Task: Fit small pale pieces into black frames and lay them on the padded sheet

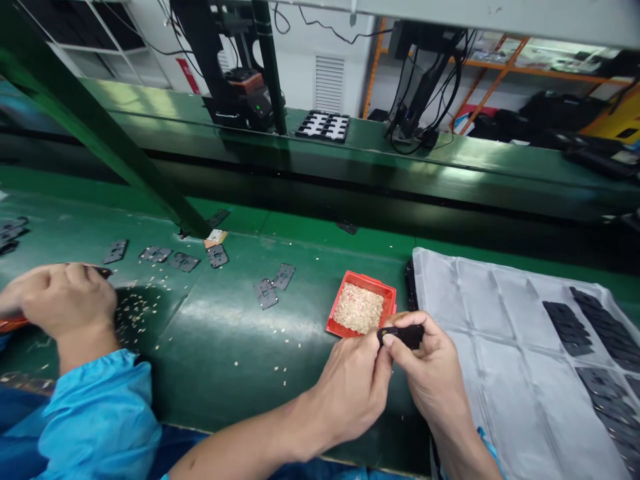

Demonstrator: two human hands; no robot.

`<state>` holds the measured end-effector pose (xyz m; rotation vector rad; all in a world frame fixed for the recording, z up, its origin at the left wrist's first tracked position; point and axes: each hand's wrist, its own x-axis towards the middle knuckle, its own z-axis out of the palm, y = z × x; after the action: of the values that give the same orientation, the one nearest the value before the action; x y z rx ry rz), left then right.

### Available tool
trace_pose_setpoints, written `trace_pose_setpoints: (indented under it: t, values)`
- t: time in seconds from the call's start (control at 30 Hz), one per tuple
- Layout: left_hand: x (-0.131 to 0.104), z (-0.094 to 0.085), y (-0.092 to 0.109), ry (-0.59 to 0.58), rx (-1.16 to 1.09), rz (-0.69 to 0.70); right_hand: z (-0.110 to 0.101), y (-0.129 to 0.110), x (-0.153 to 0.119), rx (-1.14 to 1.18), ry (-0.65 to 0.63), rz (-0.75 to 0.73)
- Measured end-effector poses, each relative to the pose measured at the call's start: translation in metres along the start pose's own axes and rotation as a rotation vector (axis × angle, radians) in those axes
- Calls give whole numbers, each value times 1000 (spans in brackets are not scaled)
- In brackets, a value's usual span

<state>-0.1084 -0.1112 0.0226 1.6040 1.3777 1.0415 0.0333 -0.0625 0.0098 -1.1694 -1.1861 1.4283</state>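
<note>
My right hand grips a small flat black plastic part between thumb and fingers. Against the part's left end, the fingertips of my left hand are pinched; anything tiny between them is hidden. Just behind my hands stands a red bin filled with small pale chips. To the right, a grey-white compartment tray carries rows of similar black parts.
A co-worker's hands and blue sleeve are at the left. Loose black plates and scattered pale chips lie on the green bench. A slanted green post rises from it. Behind the dark channel sits a black tray with white pieces.
</note>
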Motion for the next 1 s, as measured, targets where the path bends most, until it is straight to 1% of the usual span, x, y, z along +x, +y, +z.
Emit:
trace_pose_setpoints:
  t: [0.13, 0.33, 0.5, 0.63, 1.0]
  values:
    - [0, 2, 0, 1, 26, 13, -1, -2, -1, 0, 15, -11]
    - [-2, 3, 0, -22, -5, -8, -7, 3, -7, -22, -49, -13]
    - [-6, 10, -3, -3, 42, -39, -6, 7, -9, -55, 15, -17]
    - [-6, 12, -2, 18, 20, -24, -3, 9, -9, -47, 51, -4]
    - [-8, 15, -2, -8, 93, -32, -5, 7, -10, 47, 26, 19]
